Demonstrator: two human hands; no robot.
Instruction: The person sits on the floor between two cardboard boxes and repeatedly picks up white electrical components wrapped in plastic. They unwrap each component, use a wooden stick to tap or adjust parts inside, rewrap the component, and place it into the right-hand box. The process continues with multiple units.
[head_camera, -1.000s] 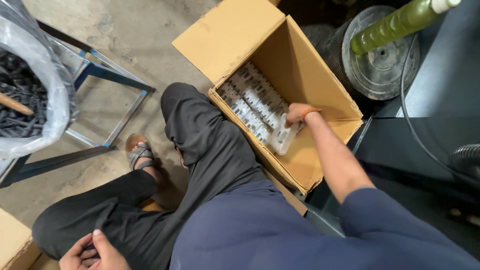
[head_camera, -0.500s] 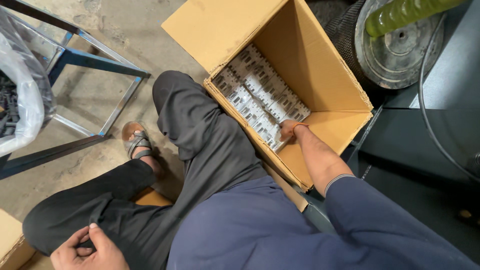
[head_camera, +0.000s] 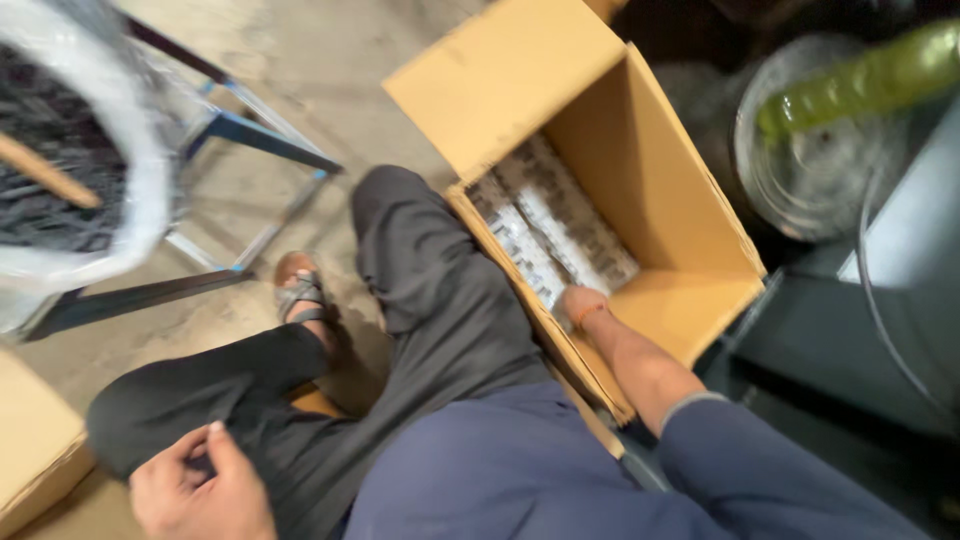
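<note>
An open brown cardboard box (head_camera: 500, 85) stands on the floor beside my right knee. Rows of small white-and-grey packs (head_camera: 560, 225) fill its near side. My right hand (head_camera: 582, 303) reaches down into the box at the near end of the packs; its fingers are hidden behind the box wall, so I cannot see a grip. Low at the left, my left hand (head_camera: 200, 490) rests on my dark trouser leg with the fingers curled in; whether it holds anything is unclear. I sit with my legs bent, a sandalled foot (head_camera: 300, 292) on the concrete.
A clear plastic bag (head_camera: 70, 150) of dark parts hangs in a blue metal frame (head_camera: 265, 140) at the left. Another cardboard box (head_camera: 30, 440) sits at the lower left. At the right are a round metal disc (head_camera: 810, 170), a green cylinder (head_camera: 860, 85) and a dark machine.
My right hand has slid from the far end of the packs down to the near corner of the box, deeper inside. The left hand stays on my lap. The view has shifted.
</note>
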